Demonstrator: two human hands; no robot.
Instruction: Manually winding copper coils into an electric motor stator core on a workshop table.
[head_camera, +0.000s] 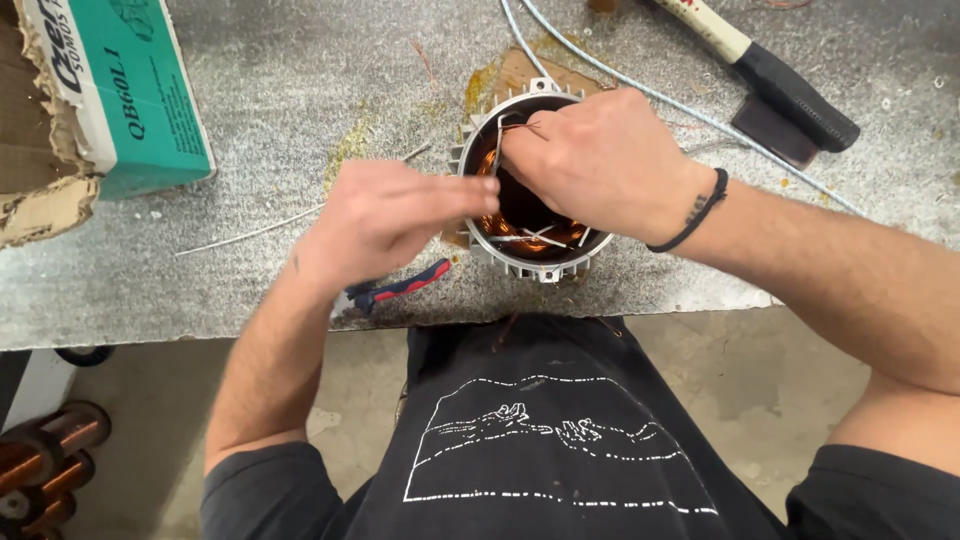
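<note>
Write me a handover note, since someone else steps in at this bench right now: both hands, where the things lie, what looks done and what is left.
Left hand: fingers stretched toward the rim of the round finned metal motor housing with copper windings, at the bench edge.
Right hand: over the housing's mouth, fingers pinching thin wire loops at the top rim.
Nearby: red-and-blue-handled pliers under the left hand, black-gripped hammer top right, teal cardboard box top left.
Done: copper coils sit inside.
Left: white strips and loose wire ends still stick out.
</note>
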